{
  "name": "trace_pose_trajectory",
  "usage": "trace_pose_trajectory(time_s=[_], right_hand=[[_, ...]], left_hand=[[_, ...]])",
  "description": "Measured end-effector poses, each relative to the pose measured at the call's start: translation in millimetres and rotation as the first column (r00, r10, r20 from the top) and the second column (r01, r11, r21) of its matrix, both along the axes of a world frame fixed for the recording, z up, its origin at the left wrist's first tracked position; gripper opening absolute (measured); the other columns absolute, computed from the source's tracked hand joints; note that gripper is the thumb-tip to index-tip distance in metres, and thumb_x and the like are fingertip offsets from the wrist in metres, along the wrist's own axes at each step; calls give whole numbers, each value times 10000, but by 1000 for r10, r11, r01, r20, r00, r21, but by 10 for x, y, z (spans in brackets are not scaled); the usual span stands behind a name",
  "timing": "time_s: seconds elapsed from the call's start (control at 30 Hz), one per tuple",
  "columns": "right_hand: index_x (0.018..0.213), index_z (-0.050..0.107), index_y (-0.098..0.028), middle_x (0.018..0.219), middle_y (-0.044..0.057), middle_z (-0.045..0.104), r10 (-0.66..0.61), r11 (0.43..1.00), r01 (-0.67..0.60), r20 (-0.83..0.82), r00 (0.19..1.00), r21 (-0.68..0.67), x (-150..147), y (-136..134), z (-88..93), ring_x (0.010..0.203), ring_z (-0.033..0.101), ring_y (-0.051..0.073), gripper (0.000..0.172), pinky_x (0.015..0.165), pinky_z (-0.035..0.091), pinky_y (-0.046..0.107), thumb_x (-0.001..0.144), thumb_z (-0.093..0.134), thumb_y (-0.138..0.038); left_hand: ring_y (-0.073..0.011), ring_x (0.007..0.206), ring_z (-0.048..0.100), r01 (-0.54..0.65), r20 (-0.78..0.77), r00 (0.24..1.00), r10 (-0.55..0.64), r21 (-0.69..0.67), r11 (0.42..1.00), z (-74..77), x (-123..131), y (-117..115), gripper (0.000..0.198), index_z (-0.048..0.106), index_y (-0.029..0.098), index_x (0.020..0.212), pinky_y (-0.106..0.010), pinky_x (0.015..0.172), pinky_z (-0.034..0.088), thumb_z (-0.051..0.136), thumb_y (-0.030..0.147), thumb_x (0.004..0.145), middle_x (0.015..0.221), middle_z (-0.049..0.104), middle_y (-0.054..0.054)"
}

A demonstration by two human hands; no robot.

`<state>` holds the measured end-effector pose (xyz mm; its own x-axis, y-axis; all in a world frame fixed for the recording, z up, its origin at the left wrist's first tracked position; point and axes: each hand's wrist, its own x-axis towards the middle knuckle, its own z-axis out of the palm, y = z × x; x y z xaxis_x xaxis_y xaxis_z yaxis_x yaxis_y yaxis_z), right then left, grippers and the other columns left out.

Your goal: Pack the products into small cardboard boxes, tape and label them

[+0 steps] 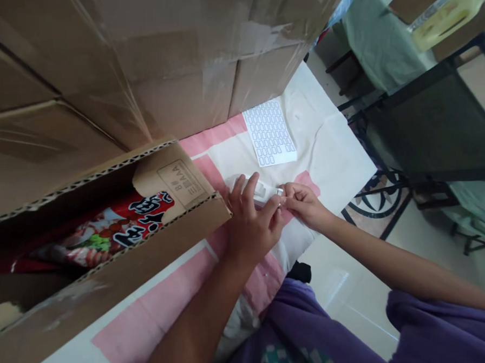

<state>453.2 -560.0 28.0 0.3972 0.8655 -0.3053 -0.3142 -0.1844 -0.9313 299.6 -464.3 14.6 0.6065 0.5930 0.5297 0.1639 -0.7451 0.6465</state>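
Note:
A small white plastic device [260, 190], its kind not clear, lies low over the pink and white tablecloth. My left hand [250, 213] is closed around it from above, and its fingers hide much of the body. At the device's right end, my right hand [302, 202] is closed in a pinch, thumb against fingers. What those fingertips hold is too small to make out. Just beyond both hands, a white sheet of blue-outlined labels [269, 134] rests flat on the cloth.
An open cardboard box [199, 216] with red printed food packets [119, 231] stands to the left. Stacked taped cartons [171, 60] form a wall behind. The tablecloth's corner [364, 172] lies to the right; beyond it are a dark chair [430, 123] and a green-covered table [385, 44].

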Motion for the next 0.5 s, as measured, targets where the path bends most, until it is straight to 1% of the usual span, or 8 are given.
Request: trace_pose_trajectory(time_s=[0.1, 0.2, 0.3, 0.4, 0.43, 0.5], right_hand=[[660, 460, -201, 710, -39, 580, -3, 1000, 3, 8, 1000, 6, -9, 4, 0, 651, 551, 103, 397, 623, 415, 248, 832, 815, -243], [653, 458, -201, 698, -43, 561, -28, 1000, 28, 11, 1000, -1, -22, 12, 9, 628, 522, 99, 400, 601, 395, 249, 830, 814, -250], [648, 470, -201, 697, -40, 558, -42, 999, 42, 22, 999, -8, -41, 22, 20, 625, 511, 103, 393, 592, 386, 253, 824, 817, -258], [643, 461, -206, 695, -35, 565, -54, 998, 54, 35, 998, -12, -65, 29, 24, 638, 516, 117, 408, 604, 393, 264, 811, 827, -273], [640, 455, -207, 688, -36, 562, -63, 998, 63, 38, 997, -9, -73, 31, 24, 634, 508, 117, 416, 603, 389, 264, 808, 830, -275], [637, 448, -207, 678, -38, 559, -79, 997, 78, 41, 996, 3, -86, 36, 21, 621, 491, 114, 424, 592, 374, 260, 808, 830, -276]], left_hand=[[-403, 1430, 382, -12, -58, 998, 12, 1, 1000, -20, 8, -12, 260, 679, 280, 1126, -669, 1144, 311, 683, 237, 870, 1535, 426, -127], [-395, 1439, 362, 0, -76, 997, 1, 5, 1000, -35, 11, 1, 251, 679, 291, 1134, -653, 1148, 306, 683, 264, 884, 1554, 418, -117], [-388, 1439, 346, 29, -61, 998, -29, -1, 1000, -47, 9, 19, 208, 682, 284, 1083, -629, 1168, 284, 685, 388, 903, 1574, 400, -102], [-390, 1438, 339, 40, -51, 998, -41, -19, 999, -61, 12, 22, 247, 670, 264, 1040, -626, 1187, 253, 650, 479, 922, 1587, 394, -97], [-391, 1443, 335, 37, -49, 998, -38, -24, 999, -65, 15, 20, 265, 662, 259, 1057, -622, 1190, 252, 641, 489, 925, 1593, 389, -101], [-395, 1457, 325, 30, -36, 999, -31, -34, 999, -71, 20, 17, 337, 634, 248, 1155, -613, 1194, 260, 635, 495, 927, 1613, 361, -125]])
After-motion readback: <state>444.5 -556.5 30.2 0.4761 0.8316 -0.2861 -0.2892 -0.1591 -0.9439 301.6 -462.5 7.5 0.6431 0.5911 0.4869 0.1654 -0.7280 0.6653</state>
